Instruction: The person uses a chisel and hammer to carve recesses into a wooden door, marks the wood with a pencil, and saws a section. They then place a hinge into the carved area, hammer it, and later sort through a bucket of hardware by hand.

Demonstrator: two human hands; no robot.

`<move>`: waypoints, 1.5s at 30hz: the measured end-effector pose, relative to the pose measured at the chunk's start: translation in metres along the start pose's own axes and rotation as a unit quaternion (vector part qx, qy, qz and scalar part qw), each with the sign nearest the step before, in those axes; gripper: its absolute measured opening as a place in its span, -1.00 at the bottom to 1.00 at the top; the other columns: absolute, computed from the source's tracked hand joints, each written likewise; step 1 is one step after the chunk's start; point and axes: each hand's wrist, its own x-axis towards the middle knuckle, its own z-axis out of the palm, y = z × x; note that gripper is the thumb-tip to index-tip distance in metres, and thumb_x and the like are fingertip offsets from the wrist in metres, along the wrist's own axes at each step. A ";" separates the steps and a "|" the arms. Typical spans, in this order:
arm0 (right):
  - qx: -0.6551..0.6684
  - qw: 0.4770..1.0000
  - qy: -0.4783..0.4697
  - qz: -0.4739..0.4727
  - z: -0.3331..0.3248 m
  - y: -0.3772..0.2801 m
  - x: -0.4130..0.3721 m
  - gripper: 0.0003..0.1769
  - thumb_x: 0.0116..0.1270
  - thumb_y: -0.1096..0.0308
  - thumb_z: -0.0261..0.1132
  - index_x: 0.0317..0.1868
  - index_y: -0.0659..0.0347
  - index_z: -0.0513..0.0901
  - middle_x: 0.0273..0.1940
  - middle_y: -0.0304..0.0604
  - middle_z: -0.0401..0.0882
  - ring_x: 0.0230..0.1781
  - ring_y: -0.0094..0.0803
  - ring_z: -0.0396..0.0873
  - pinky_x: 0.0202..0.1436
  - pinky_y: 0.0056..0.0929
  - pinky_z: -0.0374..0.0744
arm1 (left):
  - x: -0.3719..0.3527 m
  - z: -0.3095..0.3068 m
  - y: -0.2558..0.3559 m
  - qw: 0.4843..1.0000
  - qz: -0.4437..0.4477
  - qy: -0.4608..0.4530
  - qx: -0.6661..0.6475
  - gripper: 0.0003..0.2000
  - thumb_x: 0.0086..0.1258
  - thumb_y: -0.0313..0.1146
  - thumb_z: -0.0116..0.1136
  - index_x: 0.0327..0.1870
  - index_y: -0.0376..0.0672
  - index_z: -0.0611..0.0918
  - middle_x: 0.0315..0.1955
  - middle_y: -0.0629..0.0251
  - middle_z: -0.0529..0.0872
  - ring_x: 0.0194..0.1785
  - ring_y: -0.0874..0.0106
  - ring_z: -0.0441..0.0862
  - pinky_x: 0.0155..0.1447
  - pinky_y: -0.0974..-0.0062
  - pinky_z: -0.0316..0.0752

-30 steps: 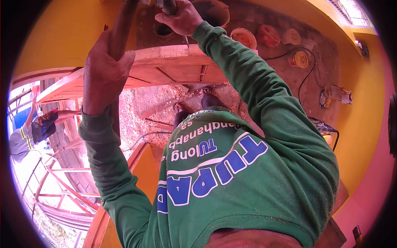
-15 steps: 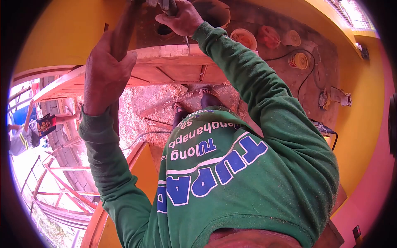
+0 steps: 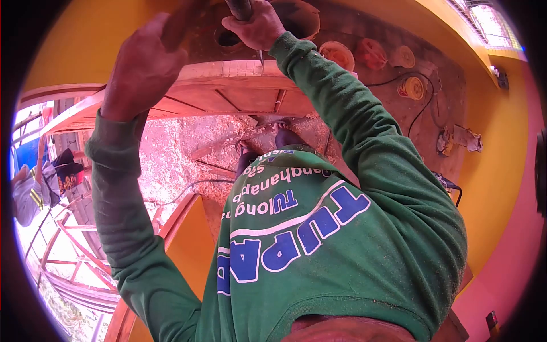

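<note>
My left hand (image 3: 139,71), smeared by motion, is closed around a dark tool (image 3: 183,24) whose far end is blurred at the top edge. My right hand (image 3: 259,25) grips the dark handle of a chisel-like tool (image 3: 239,8). Below that hand, a narrow metal tip (image 3: 260,56) meets the upper edge of a wooden panel door (image 3: 245,85). This panel stands on its side across the view, between my hands and my feet. A gap separates my two hands.
Wood shavings (image 3: 171,145) cover the floor around my feet. Several buckets, one yellow (image 3: 411,87), stand at the upper right beside a black cable (image 3: 421,117). An orange panel (image 3: 194,245) leans at lower left. Another person (image 3: 37,191) is outside at far left.
My left hand has swung left, away from my right hand, with its tool. My right hand has shifted slightly right and down. The other person at far left has changed posture.
</note>
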 end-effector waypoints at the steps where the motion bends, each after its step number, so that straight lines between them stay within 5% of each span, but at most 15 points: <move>1: 0.069 0.991 0.107 -0.025 0.004 0.002 0.001 -0.86 0.23 0.37 0.20 -0.23 0.15 0.64 -0.41 -0.27 0.58 -0.29 -0.35 0.60 -0.22 -0.37 0.54 | 0.000 -0.001 -0.001 1.000 0.011 -0.015 0.016 -0.73 0.32 -0.45 0.18 0.00 -0.30 0.51 -0.45 0.36 0.52 -0.36 0.60 0.43 -0.20 0.56 0.42; 5: 0.132 0.981 0.144 0.006 0.004 0.000 0.001 -0.85 0.31 0.30 0.19 -0.22 0.14 0.64 -0.41 -0.30 0.58 -0.32 -0.40 0.58 -0.26 -0.41 0.53 | 0.003 -0.006 -0.013 0.982 0.088 0.095 -0.137 -0.70 0.37 -0.46 0.12 0.08 -0.34 0.48 -0.38 0.32 0.56 -0.31 0.56 0.50 -0.15 0.53 0.46; 7: 0.101 0.986 0.130 0.008 0.006 0.001 0.002 -0.84 0.34 0.27 0.18 -0.22 0.13 0.64 -0.41 -0.31 0.57 -0.34 -0.42 0.57 -0.28 -0.43 0.52 | 0.008 -0.024 -0.009 0.996 -0.054 0.021 -0.068 -0.66 0.38 -0.46 0.12 0.14 -0.36 0.46 -0.27 0.27 0.59 -0.22 0.51 0.53 -0.06 0.51 0.48; 13: -0.008 0.964 0.259 -0.062 0.016 -0.002 0.007 -0.79 0.45 0.18 0.17 -0.21 0.10 0.63 -0.41 -0.35 0.57 -0.39 -0.49 0.55 -0.34 -0.48 0.51 | 0.011 -0.006 -0.016 0.998 -0.001 -0.055 -0.026 -0.68 0.31 -0.49 0.14 0.08 -0.32 0.48 -0.28 0.33 0.53 -0.27 0.56 0.44 -0.17 0.51 0.42; 16: 0.222 0.949 0.220 0.048 0.009 -0.007 0.005 -0.81 0.42 0.21 0.19 -0.16 0.12 0.63 -0.40 -0.30 0.60 -0.40 -0.44 0.58 -0.36 -0.47 0.52 | 0.003 -0.022 -0.008 0.993 -0.013 -0.020 -0.113 -0.70 0.30 -0.49 0.13 0.06 -0.29 0.50 -0.33 0.34 0.54 -0.32 0.57 0.43 -0.20 0.56 0.41; 18: 0.594 0.770 0.014 0.233 0.016 -0.008 0.002 -0.78 0.33 0.29 0.24 -0.06 0.16 0.62 -0.36 -0.19 0.64 -0.38 -0.33 0.63 -0.34 -0.41 0.55 | 0.003 -0.026 0.001 0.998 -0.010 0.035 -0.050 -0.73 0.31 -0.50 0.13 0.03 -0.27 0.51 -0.37 0.37 0.54 -0.34 0.58 0.43 -0.23 0.58 0.40; 21: 0.461 0.855 0.122 0.204 -0.007 -0.011 -0.007 -0.72 0.07 0.27 0.35 -0.22 0.21 0.64 -0.44 -0.21 0.61 -0.40 -0.46 0.58 -0.20 -0.42 0.57 | -0.001 0.003 -0.014 0.999 0.004 0.007 -0.042 -0.71 0.22 -0.47 0.15 -0.02 -0.29 0.50 -0.44 0.27 0.54 -0.35 0.49 0.47 -0.20 0.50 0.43; 24: 0.629 0.734 0.140 0.213 0.017 -0.003 -0.001 -0.71 0.03 0.29 0.35 -0.21 0.19 0.64 -0.44 -0.18 0.61 -0.40 -0.42 0.59 -0.17 -0.40 0.56 | -0.007 0.008 0.000 0.999 -0.042 -0.020 -0.018 -0.65 0.17 -0.45 0.15 0.01 -0.30 0.51 -0.42 0.17 0.55 -0.33 0.41 0.52 -0.14 0.40 0.46; 26: 0.540 0.813 0.103 0.194 0.020 0.016 0.009 -0.55 0.19 0.29 0.29 0.10 0.20 0.48 -0.41 -0.13 0.63 -0.43 -0.27 0.62 -0.35 -0.34 0.55 | -0.010 0.008 0.005 0.999 -0.050 0.005 -0.018 -0.64 0.17 -0.47 0.13 0.03 -0.30 0.51 -0.39 0.16 0.58 -0.31 0.41 0.54 -0.11 0.38 0.47; 29: 0.323 0.925 0.156 0.123 0.013 0.022 0.018 -0.28 0.26 0.26 0.28 0.37 0.18 0.19 -0.44 -0.08 0.62 -0.49 -0.17 0.62 -0.50 -0.26 0.52 | -0.009 0.009 -0.004 0.996 0.013 0.084 -0.019 -0.65 0.13 -0.41 0.12 -0.03 -0.30 0.51 -0.35 -0.12 0.63 -0.23 -0.07 0.62 -0.09 0.13 0.49; 32: 0.241 0.952 0.165 0.091 0.006 0.015 0.017 -0.13 0.25 0.24 0.29 0.46 0.13 -0.02 -0.46 -0.03 0.61 -0.52 -0.14 0.61 -0.54 -0.22 0.51 | -0.013 0.007 -0.004 0.997 -0.007 0.065 -0.034 -0.62 0.13 -0.40 0.13 -0.01 -0.32 0.51 -0.31 -0.12 0.64 -0.20 -0.08 0.62 -0.06 0.14 0.49; 36: 0.164 0.973 0.108 0.123 0.020 0.011 0.016 -0.25 0.31 0.24 0.25 0.41 0.23 0.10 -0.43 -0.06 0.61 -0.54 -0.14 0.61 -0.55 -0.22 0.52 | -0.018 0.009 0.001 0.998 -0.054 0.019 0.000 -0.64 0.18 -0.49 0.15 0.03 -0.34 0.50 -0.35 0.15 0.58 -0.25 0.39 0.57 -0.04 0.42 0.48; 42: 0.566 0.795 0.080 0.201 0.017 0.007 0.011 -0.66 0.31 0.38 0.16 0.03 0.42 0.53 -0.44 -0.17 0.58 -0.44 -0.33 0.61 -0.36 -0.37 0.58 | -0.023 0.014 0.005 0.997 -0.061 0.013 -0.040 -0.64 0.18 -0.48 0.16 0.02 -0.34 0.49 -0.37 0.15 0.56 -0.27 0.38 0.54 -0.05 0.43 0.48; 44: 0.187 0.975 0.067 0.096 -0.002 0.001 0.014 -0.63 0.27 0.40 0.17 0.06 0.40 0.52 -0.45 -0.17 0.56 -0.43 -0.37 0.59 -0.33 -0.41 0.57 | -0.023 0.013 0.005 0.996 -0.076 0.007 -0.042 -0.64 0.18 -0.48 0.17 0.02 -0.34 0.49 -0.37 0.17 0.56 -0.26 0.40 0.54 -0.04 0.43 0.48; 45: -0.020 0.998 0.056 0.035 -0.010 -0.003 0.014 -0.61 0.25 0.41 0.18 0.07 0.40 0.51 -0.46 -0.18 0.55 -0.43 -0.40 0.58 -0.32 -0.43 0.56 | -0.023 0.012 0.003 0.997 -0.063 0.016 -0.029 -0.66 0.19 -0.48 0.17 0.01 -0.34 0.49 -0.39 0.20 0.55 -0.29 0.43 0.52 -0.09 0.46 0.47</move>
